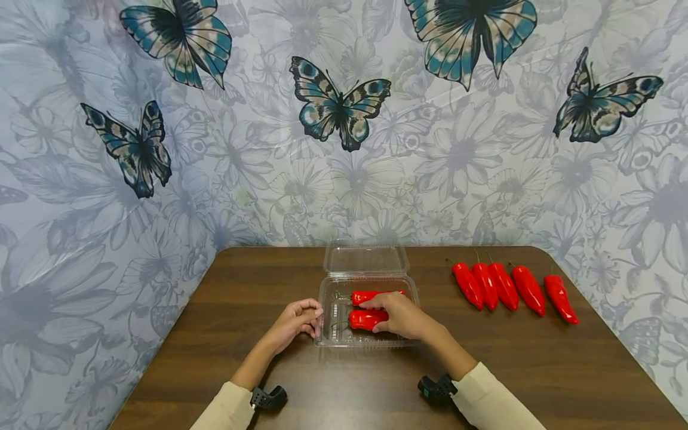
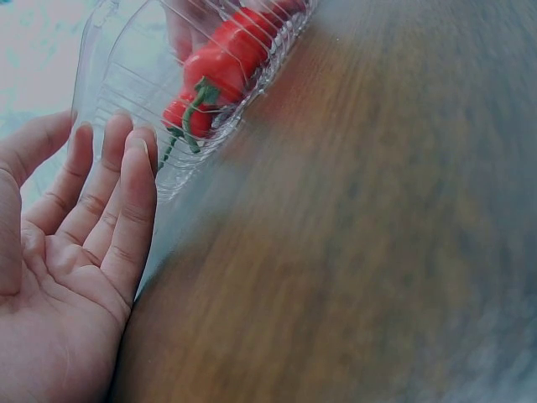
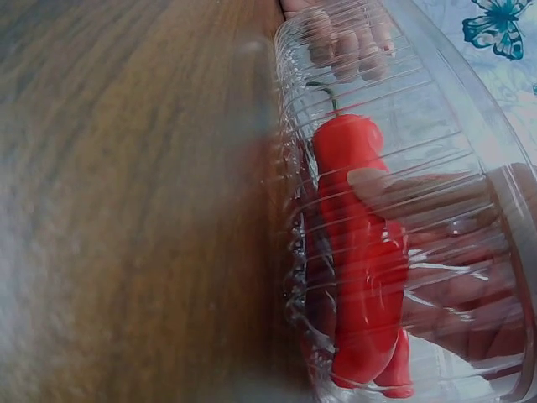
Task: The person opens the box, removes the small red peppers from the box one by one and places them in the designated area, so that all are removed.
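A clear plastic clamshell container (image 1: 333, 340) stands in the middle of the table, its lid (image 1: 365, 259) folded back toward the wall. Two red chili peppers lie inside it with their stems to the left. My right hand (image 1: 400, 316) reaches into the container and holds the nearer pepper (image 1: 361, 319) between thumb and fingers. Just behind it lies the second pepper (image 1: 361, 296), partly covered by that hand. At the container's left side, my left hand (image 1: 292, 322) pinches the rim; its fingers (image 2: 126, 193) lie along the outer wall in the left wrist view.
To the right, several more red chili peppers (image 1: 501, 286) lie in a slanted row with stems toward the wall. The brown wooden table (image 1: 258, 269) ends at a wall covering (image 1: 355, 197) printed with butterflies and flowers. Each wrist wears a black band.
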